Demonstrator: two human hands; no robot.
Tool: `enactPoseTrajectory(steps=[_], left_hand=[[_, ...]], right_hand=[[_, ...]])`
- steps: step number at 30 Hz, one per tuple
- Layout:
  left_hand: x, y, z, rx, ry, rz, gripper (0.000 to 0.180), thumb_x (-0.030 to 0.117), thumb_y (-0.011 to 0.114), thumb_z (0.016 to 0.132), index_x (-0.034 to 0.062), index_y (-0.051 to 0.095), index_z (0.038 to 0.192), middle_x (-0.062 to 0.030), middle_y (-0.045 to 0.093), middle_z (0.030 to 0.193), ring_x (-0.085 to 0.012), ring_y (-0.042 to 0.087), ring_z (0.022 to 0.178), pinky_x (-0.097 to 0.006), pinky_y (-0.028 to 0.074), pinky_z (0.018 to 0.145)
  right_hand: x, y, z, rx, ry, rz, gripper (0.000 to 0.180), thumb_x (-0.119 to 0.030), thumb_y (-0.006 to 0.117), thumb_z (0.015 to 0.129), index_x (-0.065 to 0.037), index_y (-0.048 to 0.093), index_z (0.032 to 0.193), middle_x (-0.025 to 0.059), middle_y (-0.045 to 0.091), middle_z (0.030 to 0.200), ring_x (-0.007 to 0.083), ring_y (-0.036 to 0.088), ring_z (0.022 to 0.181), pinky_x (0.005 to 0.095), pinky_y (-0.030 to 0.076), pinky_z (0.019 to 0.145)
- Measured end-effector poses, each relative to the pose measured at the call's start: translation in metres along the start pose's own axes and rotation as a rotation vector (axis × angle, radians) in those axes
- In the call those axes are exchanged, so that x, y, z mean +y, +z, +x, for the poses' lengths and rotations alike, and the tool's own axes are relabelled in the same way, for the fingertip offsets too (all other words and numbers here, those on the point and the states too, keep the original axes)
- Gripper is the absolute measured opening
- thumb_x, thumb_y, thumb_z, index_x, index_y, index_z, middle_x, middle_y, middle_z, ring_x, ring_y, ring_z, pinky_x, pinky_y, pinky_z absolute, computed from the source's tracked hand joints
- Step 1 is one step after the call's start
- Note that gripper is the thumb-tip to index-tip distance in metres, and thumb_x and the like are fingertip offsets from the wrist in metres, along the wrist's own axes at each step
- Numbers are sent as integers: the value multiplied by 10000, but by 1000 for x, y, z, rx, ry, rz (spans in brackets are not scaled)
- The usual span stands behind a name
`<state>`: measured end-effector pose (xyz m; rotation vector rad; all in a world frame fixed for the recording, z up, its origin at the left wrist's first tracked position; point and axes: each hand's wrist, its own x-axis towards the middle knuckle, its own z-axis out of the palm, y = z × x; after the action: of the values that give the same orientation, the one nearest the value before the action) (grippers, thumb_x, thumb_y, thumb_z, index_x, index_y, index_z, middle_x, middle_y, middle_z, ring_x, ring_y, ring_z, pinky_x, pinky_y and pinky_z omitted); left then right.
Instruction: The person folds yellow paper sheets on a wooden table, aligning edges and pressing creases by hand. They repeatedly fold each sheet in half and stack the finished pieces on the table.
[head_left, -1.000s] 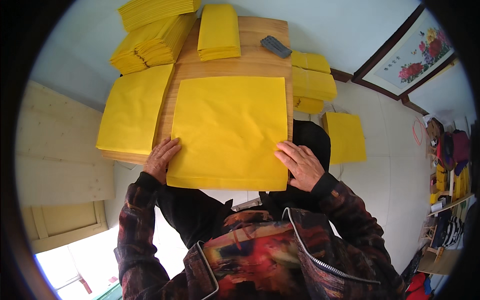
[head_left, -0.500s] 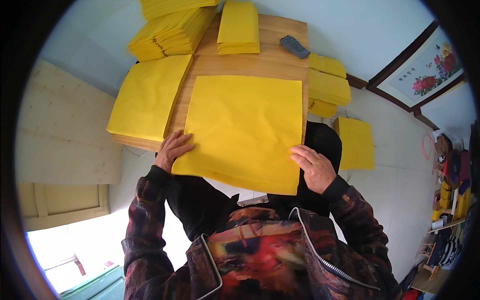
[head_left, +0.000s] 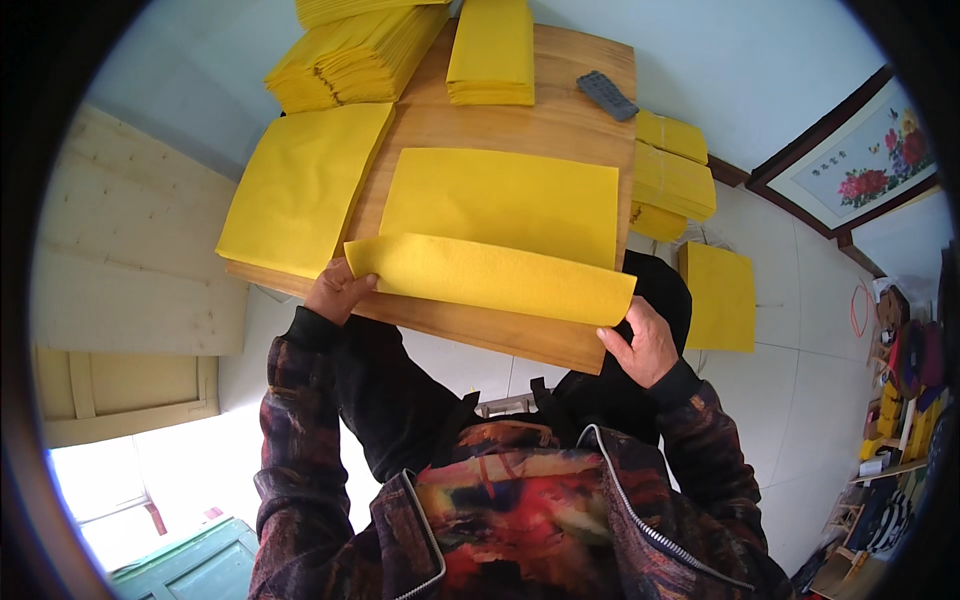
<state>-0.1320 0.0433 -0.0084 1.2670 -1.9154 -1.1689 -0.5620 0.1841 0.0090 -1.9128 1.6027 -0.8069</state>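
1. The yellow sheet (head_left: 500, 235) lies on the wooden surface (head_left: 500, 325) between the two hands, its near edge lifted and curled over toward the far side, so a folded flap runs from one hand to the other.
2. The left hand (head_left: 335, 292) pinches the flap's left corner, fingers closed on the paper at the near edge of the surface.
3. The right hand (head_left: 645, 342) grips the flap's right corner, thumb on top, just past the near right corner of the surface; the hands are well apart, one at each end of the fold.
4. Beyond the left hand, another flat yellow sheet (head_left: 305, 190) lies beside the folded one, overhanging the surface's left edge.
5. Farther from both hands sit a fanned stack of folded yellow paper (head_left: 350, 55) and a neat stack (head_left: 492, 50).
6. Beyond the right hand, a dark remote control (head_left: 607, 95) rests near the far edge, and more yellow bundles (head_left: 672, 175) lie past the surface's right side.
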Motion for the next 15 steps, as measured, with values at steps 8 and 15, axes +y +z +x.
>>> enactPoseTrajectory(steps=[8, 15], left_hand=[[-3, 9, 23, 176, -295, 166, 357, 255, 675, 859, -6, 524, 668, 29, 396, 573, -54, 350, 574, -280, 316, 500], [-2, 8, 30, 149, -357, 227, 267, 232, 655, 869, -19, 635, 778, 27, 566, 671, -50, 476, 644, -243, 400, 578]], right_hand=[[1, 21, 13, 258, 213, 263, 445, -45, 624, 851, 20, 446, 1254, 151, 699, 867, 287, 688, 794, 310, 508, 695], [-5, 22, 21, 314, 287, 399, 444, -10, 597, 852, -28, 467, 1276, 39, 565, 668, 77, 486, 574, 229, 412, 557]])
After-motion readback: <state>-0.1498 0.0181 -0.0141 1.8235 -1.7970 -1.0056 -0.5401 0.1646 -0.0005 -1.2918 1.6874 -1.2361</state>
